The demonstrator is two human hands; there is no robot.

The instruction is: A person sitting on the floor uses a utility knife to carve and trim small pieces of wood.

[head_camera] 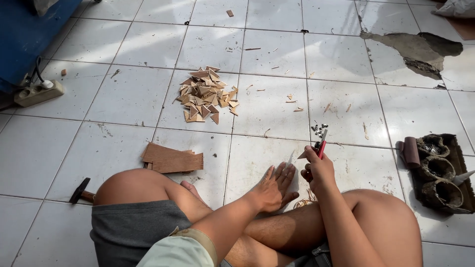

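Low in the frame, just right of centre, a person sits cross-legged on the white tiled floor [123,99], trimming a thin pale wooden sliver [291,159]. The left hand [273,188] lies spread, palm down, fingers together and pointing up the frame, pressing the sliver's lower end against the tile; the sliver pokes out past the fingertips. The right hand [318,170] is closed in a fist round a red-handled utility knife [321,147], blade end tilted up towards the centre of the picture, just beside the sliver's tip. Whether the blade touches the wood cannot be told.

The step in hand looks like cutting or shaving this piece. The next move would call for the left hand to hold firm, fingers out of the blade's path.

Above the hands, in the upper middle, lies a heap of small triangular pale wood offcuts [205,95]. Left of centre sits a stack of flat brown wooden boards [173,159], and at lower left a dark-headed hammer [81,193] beside the knee. Small metal bits [319,129] lie just above the knife. A dark tray of round pots [438,170] sits at the right edge
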